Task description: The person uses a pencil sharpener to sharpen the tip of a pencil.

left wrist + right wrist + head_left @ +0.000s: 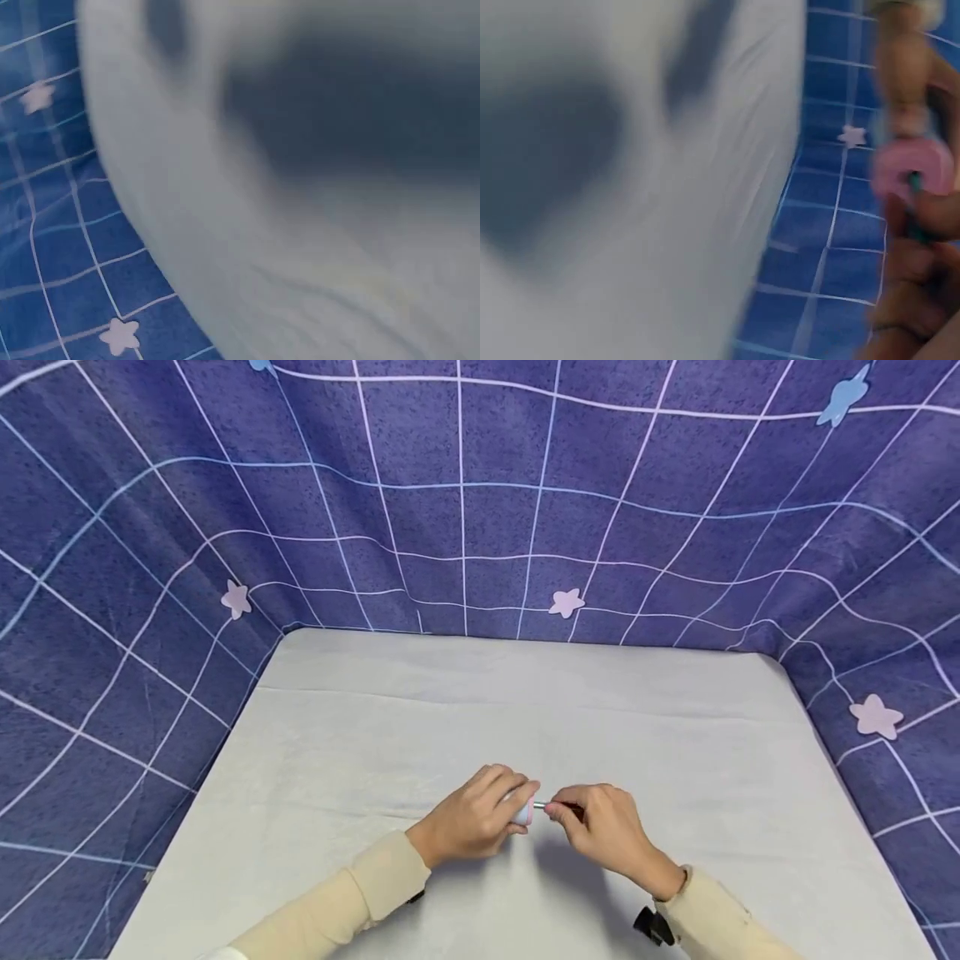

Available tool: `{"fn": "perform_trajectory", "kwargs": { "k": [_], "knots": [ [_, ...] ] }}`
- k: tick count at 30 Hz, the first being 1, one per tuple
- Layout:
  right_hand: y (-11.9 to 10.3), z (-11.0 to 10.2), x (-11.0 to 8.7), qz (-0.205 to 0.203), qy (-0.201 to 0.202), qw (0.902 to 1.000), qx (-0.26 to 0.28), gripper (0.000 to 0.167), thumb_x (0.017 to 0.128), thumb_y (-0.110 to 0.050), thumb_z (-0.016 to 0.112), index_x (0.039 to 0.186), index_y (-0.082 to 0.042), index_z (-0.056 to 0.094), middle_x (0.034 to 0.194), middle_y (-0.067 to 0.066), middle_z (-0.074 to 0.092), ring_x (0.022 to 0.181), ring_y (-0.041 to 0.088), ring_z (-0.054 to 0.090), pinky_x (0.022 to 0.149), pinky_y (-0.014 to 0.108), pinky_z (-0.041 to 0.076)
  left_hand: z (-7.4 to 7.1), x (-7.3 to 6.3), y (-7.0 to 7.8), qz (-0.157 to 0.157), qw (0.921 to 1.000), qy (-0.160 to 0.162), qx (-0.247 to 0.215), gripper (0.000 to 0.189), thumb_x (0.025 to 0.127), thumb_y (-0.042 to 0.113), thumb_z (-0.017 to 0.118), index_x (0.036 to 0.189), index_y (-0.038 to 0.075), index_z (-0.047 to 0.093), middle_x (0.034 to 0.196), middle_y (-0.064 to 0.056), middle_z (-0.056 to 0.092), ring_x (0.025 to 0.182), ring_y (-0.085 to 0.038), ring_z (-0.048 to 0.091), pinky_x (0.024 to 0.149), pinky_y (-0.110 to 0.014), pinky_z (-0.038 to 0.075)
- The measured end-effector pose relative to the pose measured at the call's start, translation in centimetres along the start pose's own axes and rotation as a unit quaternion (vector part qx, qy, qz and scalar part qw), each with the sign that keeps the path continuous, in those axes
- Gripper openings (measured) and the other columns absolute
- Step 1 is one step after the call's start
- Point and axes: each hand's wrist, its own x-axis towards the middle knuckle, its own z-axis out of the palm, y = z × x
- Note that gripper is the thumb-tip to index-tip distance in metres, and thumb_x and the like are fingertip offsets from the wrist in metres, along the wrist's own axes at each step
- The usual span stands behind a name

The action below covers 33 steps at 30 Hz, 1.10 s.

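Observation:
Over the middle of the table, my left hand [480, 814] grips a small pale cylinder with a pink end [528, 811], its fingers wrapped over the top. My right hand [606, 827] pinches a thin stick [540, 806] between thumb and fingers, in line with the pink end. The right wrist view shows the round pink face [901, 161] with a dark hole at its centre, and the teal stick [915, 184] meeting that hole. Most of the cylinder is hidden under the left hand. In the left wrist view neither hand appears.
A white cloth covers the table [390, 727], with faint creases. Dark blue grid-patterned curtains [495, 510] with stars enclose its back and sides. A black strap piece [652, 927] hangs by the right sleeve.

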Motion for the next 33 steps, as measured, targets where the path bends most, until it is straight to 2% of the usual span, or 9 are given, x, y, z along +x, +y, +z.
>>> {"fn": "perform_trajectory", "kwargs": {
  "k": [2,5,8,13,15,22,25,30,33],
  "knots": [
    [-0.2,-0.5,0.3,0.085,-0.084,0.9875,0.103,0.025,0.090,-0.018,0.063,0.067,-0.016,0.069,0.048,-0.014,0.040,0.042,-0.005,0.027,0.040,0.014,0.023,0.6,-0.4,0.0,0.052,0.9959,0.033,0.066,0.042,0.103,0.032,0.037,0.112,-0.001,0.061,0.099,-0.009,0.065,0.088,-0.019,0.060,0.080,-0.027,0.052],
    [0.0,-1.0,0.6,0.164,-0.163,0.9508,0.206,0.027,0.092,-0.013,0.059,0.068,-0.006,0.070,0.047,-0.011,0.034,0.043,-0.001,0.024,0.043,0.018,0.021,1.3,-0.7,0.0,0.092,0.9870,0.063,0.116,0.043,0.105,0.029,0.033,0.109,0.000,0.064,0.098,-0.009,0.067,0.085,-0.019,0.062,0.076,-0.027,0.053],
    [0.2,-1.0,0.8,0.169,-0.171,0.9502,0.198,0.026,0.092,-0.016,0.059,0.072,-0.006,0.070,0.049,-0.010,0.035,0.044,0.000,0.026,0.044,0.018,0.024,1.4,-0.7,-0.1,0.085,0.9869,0.061,0.122,0.043,0.104,0.029,0.033,0.109,0.000,0.064,0.097,-0.009,0.067,0.084,-0.019,0.062,0.075,-0.027,0.053],
    [0.5,-0.1,0.4,0.089,-0.053,0.9925,0.065,0.004,0.086,-0.016,0.069,0.085,-0.017,0.066,0.060,-0.013,0.050,0.048,-0.004,0.034,0.044,0.018,0.031,0.9,-0.4,-0.8,0.039,0.9937,0.026,0.102,0.047,0.105,0.031,0.028,0.111,-0.003,0.061,0.097,-0.009,0.064,0.085,-0.019,0.060,0.078,-0.028,0.053],
    [0.6,0.4,0.3,0.029,0.011,0.9995,0.010,0.012,0.082,-0.012,0.073,0.089,-0.015,0.063,0.066,-0.012,0.056,0.051,-0.005,0.037,0.046,0.016,0.034,0.6,-0.3,-1.2,0.016,0.9967,0.017,0.078,0.048,0.104,0.032,0.028,0.113,-0.004,0.059,0.097,-0.010,0.063,0.086,-0.020,0.059,0.080,-0.029,0.052],
    [1.7,1.0,0.5,-0.129,0.160,0.9699,-0.130,0.017,0.096,-0.021,0.056,0.095,-0.010,0.068,0.076,-0.003,0.064,0.058,0.006,0.050,0.053,0.021,0.037,-0.7,0.3,-1.8,-0.094,0.9927,-0.027,-0.071,0.047,0.088,0.029,0.066,0.120,-0.004,0.056,0.106,-0.011,0.060,0.095,-0.020,0.055,0.084,-0.027,0.049],
    [1.7,0.8,0.8,-0.196,0.203,0.9420,-0.181,0.030,0.101,-0.023,0.045,0.093,-0.008,0.069,0.072,-0.002,0.061,0.055,0.009,0.049,0.049,0.021,0.035,-1.5,0.8,-1.7,-0.156,0.9729,-0.058,-0.160,0.051,0.080,0.023,0.075,0.121,-0.002,0.058,0.107,-0.009,0.061,0.098,-0.018,0.055,0.084,-0.026,0.049],
    [1.3,0.2,1.4,-0.293,0.274,0.8734,-0.276,0.031,0.101,-0.021,0.045,0.083,-0.008,0.066,0.064,-0.001,0.051,0.047,0.009,0.038,0.043,0.017,0.026,-2.7,1.6,-1.5,-0.258,0.9073,-0.127,-0.307,0.045,0.081,0.019,0.074,0.121,0.003,0.061,0.102,-0.004,0.063,0.090,-0.012,0.055,0.078,-0.024,0.048],
    [1.0,0.2,1.4,-0.306,0.276,0.8643,-0.289,0.036,0.102,-0.023,0.042,0.078,-0.008,0.063,0.061,-0.002,0.046,0.046,0.008,0.033,0.042,0.015,0.021,-3.0,1.7,-1.3,-0.286,0.8787,-0.156,-0.349,0.042,0.082,0.018,0.073,0.121,0.004,0.062,0.099,-0.003,0.064,0.084,-0.010,0.055,0.073,-0.021,0.047]
  ]
}}
